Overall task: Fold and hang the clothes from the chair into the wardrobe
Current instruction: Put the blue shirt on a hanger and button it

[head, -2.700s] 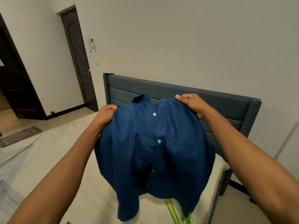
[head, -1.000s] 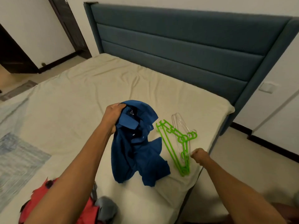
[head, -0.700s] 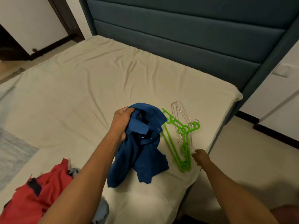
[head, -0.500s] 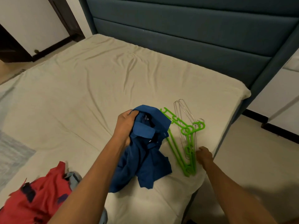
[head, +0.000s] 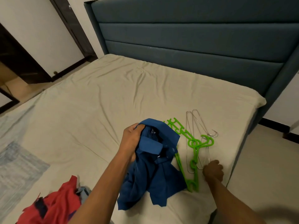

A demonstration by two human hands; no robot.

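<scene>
While gripping one blue shirt (head: 150,168) in left hand (head: 131,141), right hand (head: 213,172) curled at hanger pile (head: 193,147) by bed (head: 97,97) edge; grasp and hanger count unclear.

Dim, even indoor light, warm cast. Soft shadows under blue shirt (head: 150,167) and beside right hand (head: 213,172). No glare. Wide-angle bending curves headboard (head: 194,38) and door frame at edges. Near forearms slightly soft; overall detail smeared.
</scene>
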